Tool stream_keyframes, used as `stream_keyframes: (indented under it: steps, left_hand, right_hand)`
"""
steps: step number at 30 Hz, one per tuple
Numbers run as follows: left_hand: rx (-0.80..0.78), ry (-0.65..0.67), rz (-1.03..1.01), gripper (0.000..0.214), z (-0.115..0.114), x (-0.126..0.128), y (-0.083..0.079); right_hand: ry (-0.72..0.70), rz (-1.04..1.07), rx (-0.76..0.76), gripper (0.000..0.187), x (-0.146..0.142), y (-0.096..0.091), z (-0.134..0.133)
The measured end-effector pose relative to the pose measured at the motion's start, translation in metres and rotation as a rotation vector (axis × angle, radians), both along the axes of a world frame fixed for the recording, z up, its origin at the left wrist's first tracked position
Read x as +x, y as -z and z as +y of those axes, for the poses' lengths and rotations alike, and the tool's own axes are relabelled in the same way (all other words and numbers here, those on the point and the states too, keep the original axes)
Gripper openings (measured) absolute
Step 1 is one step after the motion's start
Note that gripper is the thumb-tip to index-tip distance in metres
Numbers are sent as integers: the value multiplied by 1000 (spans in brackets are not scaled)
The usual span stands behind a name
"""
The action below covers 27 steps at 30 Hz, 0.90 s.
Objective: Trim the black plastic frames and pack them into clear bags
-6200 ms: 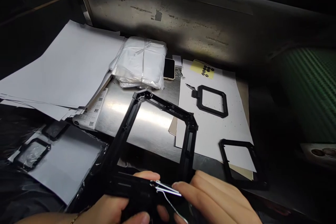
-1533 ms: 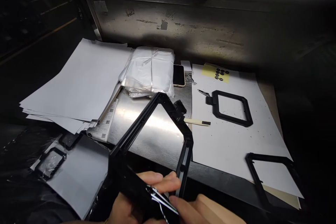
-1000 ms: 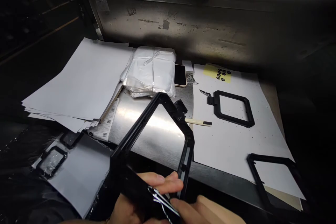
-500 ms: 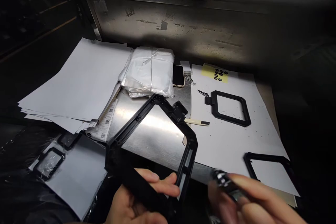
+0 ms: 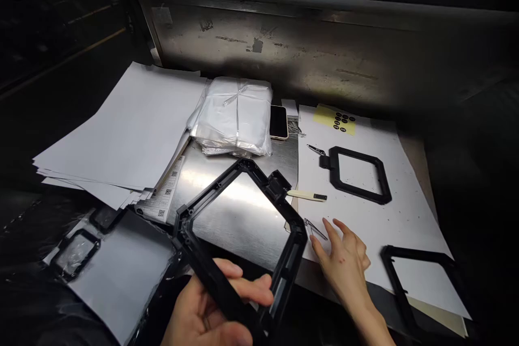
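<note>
The black frame [image 5: 213,191] is held above the front of the worktop [image 5: 203,173] by the left hand [image 5: 194,305], its fingers gripping the lower side. One second ago, the right hand [image 5: 343,262] was holding the small metal tool [image 5: 317,231] against this frame. Now the tool lies on the white paper [image 5: 389,227], near its left edge; the right fingers are spread beside it, and I cannot tell if they touch it.

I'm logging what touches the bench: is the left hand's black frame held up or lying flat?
Held up and tilted: the left hand grips the black frame along its near side.
</note>
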<state>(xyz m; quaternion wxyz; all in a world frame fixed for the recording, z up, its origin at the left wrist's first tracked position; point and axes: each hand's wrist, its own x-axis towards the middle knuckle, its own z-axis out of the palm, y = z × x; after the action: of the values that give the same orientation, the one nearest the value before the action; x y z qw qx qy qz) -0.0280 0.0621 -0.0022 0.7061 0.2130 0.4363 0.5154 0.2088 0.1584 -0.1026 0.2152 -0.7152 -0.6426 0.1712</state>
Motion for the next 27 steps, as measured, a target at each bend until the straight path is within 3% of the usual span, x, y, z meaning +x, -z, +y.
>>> stream_keyframes:
  steps: [2,4,5,7,9,10,12,14,16,18,20,23,25,27]
  left_hand:
    - [157,185,358,25,7,-4,9]
    - [373,423,767,27,14,-9,20]
    - [460,525,920,30,17,-12,26]
    - [538,631,1071,36,20,-19,38]
    - [510,555,1032,35,20,-26,47]
    - [451,443,948,39,20,-30,50]
    - [213,143,668,54,22,-38,53]
    - [-98,-63,307,53,28,-44,53]
    - [-274,-147,48,34,35,-50,54]
    - [-308,-193,-43,20,40,-56,58]
    - [-308,-255,-68,17,41,-62,65]
    - [-331,-303,-132,17,37,-71,78]
    - [-351,-359,-169,21,34,-76,85]
    - [-374,-415,-195,28,33,-79,89]
  right_hand:
    - [30,334,-85,45,-16,-30,-2]
    - [-18,909,-307,54,-39,-66,-6]
    - [-113,1135,-469,63,-51,-82,-9]
    - [-161,1300,-584,56,-74,-102,-14]
    - [-135,1321,-628,40,-90,-105,-17]
    - [-127,1335,-649,32,-96,-102,-17]
    - [-195,1393,-729,27,-103,-91,-15]
    - [-343,1438,-842,27,-108,-83,-11]
    - [-594,1334,-915,31,-114,-81,0]
    - [-789,1009,-759,36,-121,-83,24]
    - [-757,640,-422,42,-127,-84,65]
    - [-529,378,-74,27,-138,-73,145]
    - [-487,226,32,24,-146,-59,195]
    - [-531,96,58,23,-155,-46,232]
